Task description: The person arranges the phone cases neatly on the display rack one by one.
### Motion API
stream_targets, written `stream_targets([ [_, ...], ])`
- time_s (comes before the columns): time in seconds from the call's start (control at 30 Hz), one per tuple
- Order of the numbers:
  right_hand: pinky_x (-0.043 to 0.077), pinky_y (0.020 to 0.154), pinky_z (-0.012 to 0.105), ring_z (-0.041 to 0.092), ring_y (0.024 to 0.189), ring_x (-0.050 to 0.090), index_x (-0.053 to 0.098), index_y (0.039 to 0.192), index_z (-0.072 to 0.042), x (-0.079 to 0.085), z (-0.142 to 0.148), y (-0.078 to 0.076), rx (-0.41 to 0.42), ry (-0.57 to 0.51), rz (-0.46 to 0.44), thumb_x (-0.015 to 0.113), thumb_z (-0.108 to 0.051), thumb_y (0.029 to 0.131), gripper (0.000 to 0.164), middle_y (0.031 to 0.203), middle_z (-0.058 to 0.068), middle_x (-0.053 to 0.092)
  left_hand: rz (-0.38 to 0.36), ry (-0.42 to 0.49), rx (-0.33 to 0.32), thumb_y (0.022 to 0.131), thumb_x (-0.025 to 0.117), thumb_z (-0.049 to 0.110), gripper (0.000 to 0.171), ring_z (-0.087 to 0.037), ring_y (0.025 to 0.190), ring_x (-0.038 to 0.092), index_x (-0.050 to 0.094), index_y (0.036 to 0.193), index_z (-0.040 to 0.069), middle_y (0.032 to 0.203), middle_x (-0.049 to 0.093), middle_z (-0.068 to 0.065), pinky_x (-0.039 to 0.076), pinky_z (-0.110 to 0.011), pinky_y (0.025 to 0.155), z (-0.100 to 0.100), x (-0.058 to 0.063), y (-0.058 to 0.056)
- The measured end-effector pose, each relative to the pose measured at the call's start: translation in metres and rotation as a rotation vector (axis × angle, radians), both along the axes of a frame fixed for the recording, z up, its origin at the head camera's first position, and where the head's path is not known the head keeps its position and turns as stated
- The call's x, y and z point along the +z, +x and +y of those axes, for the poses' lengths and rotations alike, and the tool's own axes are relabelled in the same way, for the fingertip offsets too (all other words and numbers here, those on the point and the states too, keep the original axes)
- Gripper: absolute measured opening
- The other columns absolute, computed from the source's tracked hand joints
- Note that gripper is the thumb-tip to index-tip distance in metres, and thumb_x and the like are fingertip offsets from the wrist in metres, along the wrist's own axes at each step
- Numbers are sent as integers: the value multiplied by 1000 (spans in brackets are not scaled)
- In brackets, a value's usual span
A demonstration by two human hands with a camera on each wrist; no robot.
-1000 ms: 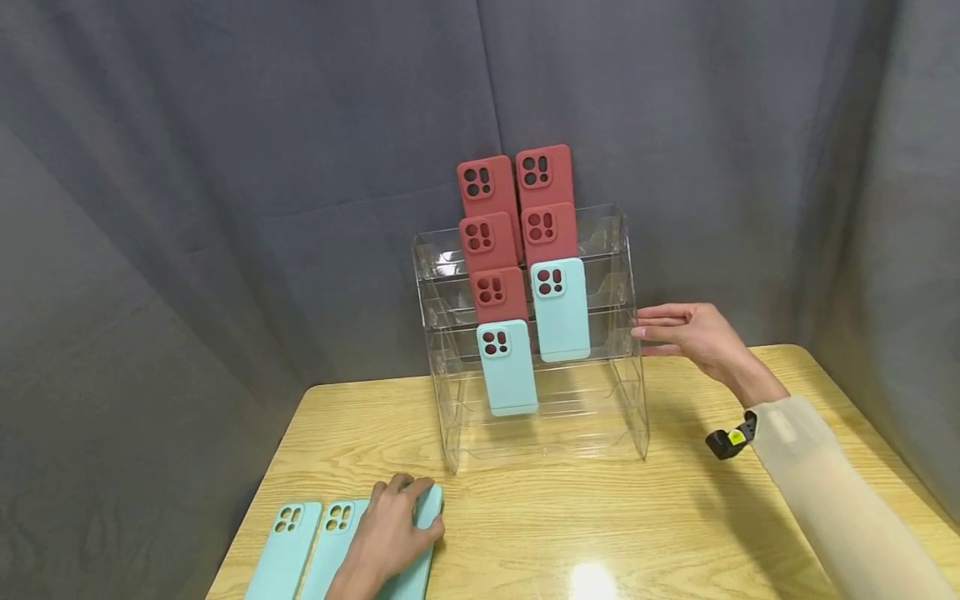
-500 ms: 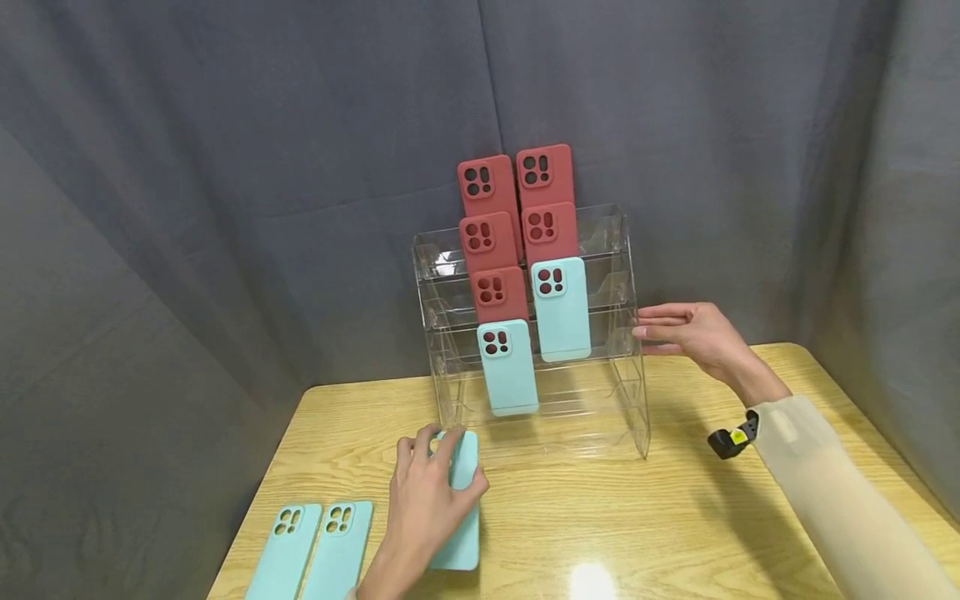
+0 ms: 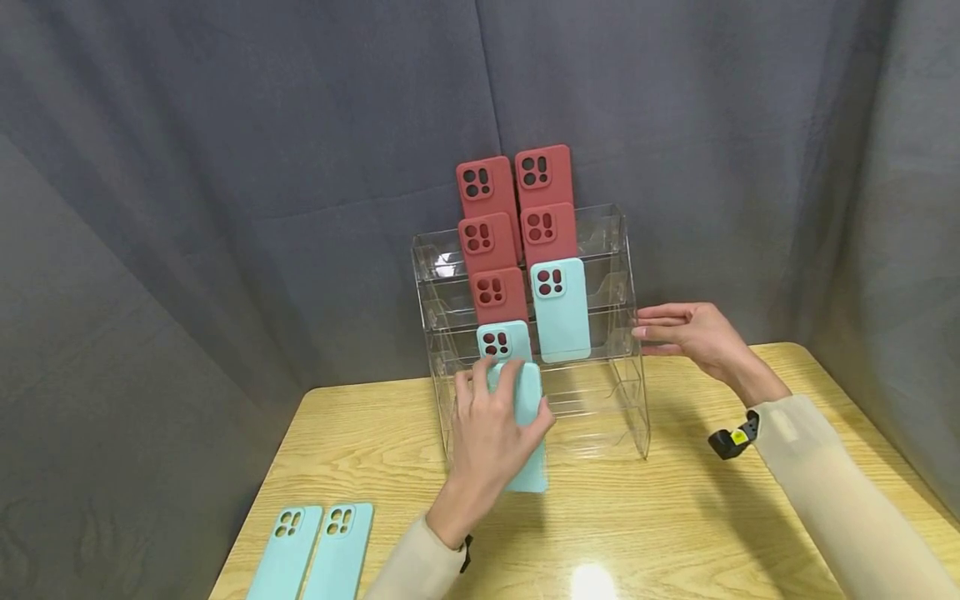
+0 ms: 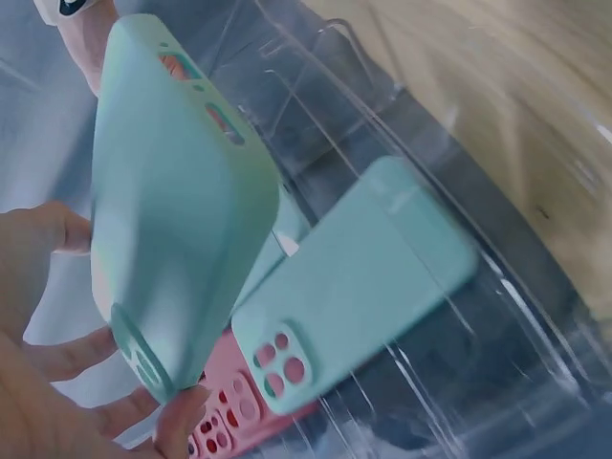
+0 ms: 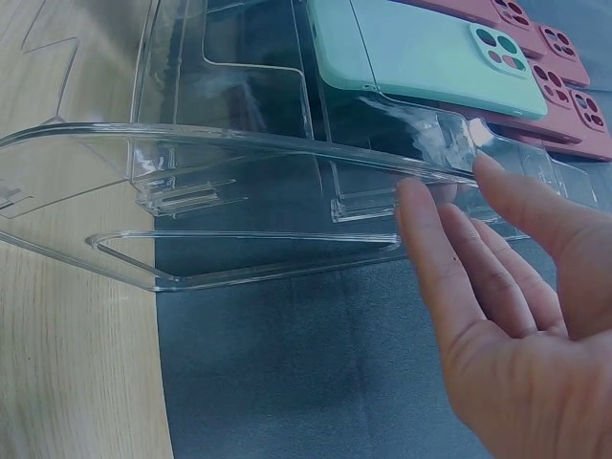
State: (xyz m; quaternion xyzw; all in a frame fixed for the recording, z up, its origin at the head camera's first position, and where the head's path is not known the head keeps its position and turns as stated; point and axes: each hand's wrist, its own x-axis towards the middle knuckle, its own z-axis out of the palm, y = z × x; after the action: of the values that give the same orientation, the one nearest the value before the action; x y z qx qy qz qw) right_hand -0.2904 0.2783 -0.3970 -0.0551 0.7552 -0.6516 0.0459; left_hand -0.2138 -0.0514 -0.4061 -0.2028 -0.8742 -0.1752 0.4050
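Observation:
My left hand grips a mint-green phone case in front of the clear acrylic rack. The left wrist view shows the held case tilted, fingertips along its sides and camera-cutout end. It overlaps another mint case standing on a lower tier. A further mint case stands higher on the right, below several red cases. At the rack's right side, my right hand rests its nearly straight fingers and thumb against the clear side panel.
Two mint cases lie side by side on the wooden table at the front left. A grey curtain hangs behind and along both sides. The rack's side panels reach down to the tabletop.
My left hand has lifted the mint case from beside the two others on the table and carried it up and right to the rack. The right hand has stayed in place.

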Motion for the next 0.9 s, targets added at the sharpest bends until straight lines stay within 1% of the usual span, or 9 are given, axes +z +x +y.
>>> stream_targets([
  [0.1, 68, 91, 32, 1, 102, 76, 51, 147, 12, 0, 0, 0, 0, 4, 3, 79, -16, 96, 64, 114, -16, 76, 20, -10, 3, 81, 82, 38, 49, -34, 95, 57, 68, 123, 18, 124, 66, -16, 58, -38, 66, 16, 5, -10],
  [0.17, 68, 91, 32, 1, 102, 75, 50, 148, 13, -1, -1, -1, 4, 11, 11, 79, -16, 96, 65, 116, -14, 75, 34, -20, -2, 81, 82, 37, 49, -36, 98, 59, 68, 124, 17, 124, 67, -17, 60, -41, 73, 25, 8, -18],
  [0.3, 68, 91, 32, 0, 101, 75, 52, 147, 11, -1, -1, -1, -5, 14, 4, 80, -16, 95, 64, 116, -13, 76, 66, -23, 10, 83, 80, 38, 50, -36, 100, 60, 66, 125, 17, 125, 66, -16, 61, -41, 76, 41, 14, -34],
  [0.33, 68, 92, 33, 0, 101, 75, 52, 147, 11, -1, -1, -1, -6, 13, 1, 80, -16, 95, 65, 116, -13, 76, 76, -15, 11, 83, 80, 39, 50, -35, 99, 60, 66, 126, 16, 124, 66, -17, 61, -41, 75, 44, 15, -38],
  [0.43, 68, 92, 33, 0, 101, 75, 53, 146, 11, -1, -1, -1, -10, 13, -3, 80, -17, 95, 64, 114, -14, 76, 114, 6, 26, 83, 80, 41, 51, -33, 96, 58, 65, 126, 17, 124, 66, -17, 59, -36, 66, 54, 17, -52],
  [0.53, 67, 94, 36, 0, 101, 75, 52, 147, 12, -1, -1, -1, -5, 12, 9, 79, -16, 96, 64, 116, -12, 76, 152, 6, 53, 84, 79, 41, 51, -32, 97, 57, 63, 126, 17, 124, 64, -16, 58, -33, 66, 63, 15, -66],
  [0.63, 67, 95, 37, 0, 101, 75, 52, 147, 12, 0, 0, -1, -2, 8, 11, 78, -15, 96, 63, 121, -8, 76, 183, -8, 98, 85, 78, 42, 52, -33, 101, 56, 61, 128, 19, 126, 61, -15, 61, -34, 70, 72, 10, -77],
  [0.8, 67, 94, 36, 0, 101, 75, 52, 146, 11, 0, -1, -1, -10, 10, 1, 79, -16, 96, 64, 127, -2, 76, 223, 0, 140, 82, 81, 41, 55, -34, 106, 56, 62, 129, 18, 128, 59, -16, 64, -35, 69, 86, 1, -85],
  [0.9, 67, 95, 37, 1, 101, 75, 53, 146, 10, 0, 0, -2, -20, 15, -5, 80, -17, 95, 63, 130, 1, 75, 233, -9, 167, 83, 81, 42, 55, -34, 108, 56, 61, 129, 19, 129, 59, -16, 65, -35, 74, 94, -3, -89],
])
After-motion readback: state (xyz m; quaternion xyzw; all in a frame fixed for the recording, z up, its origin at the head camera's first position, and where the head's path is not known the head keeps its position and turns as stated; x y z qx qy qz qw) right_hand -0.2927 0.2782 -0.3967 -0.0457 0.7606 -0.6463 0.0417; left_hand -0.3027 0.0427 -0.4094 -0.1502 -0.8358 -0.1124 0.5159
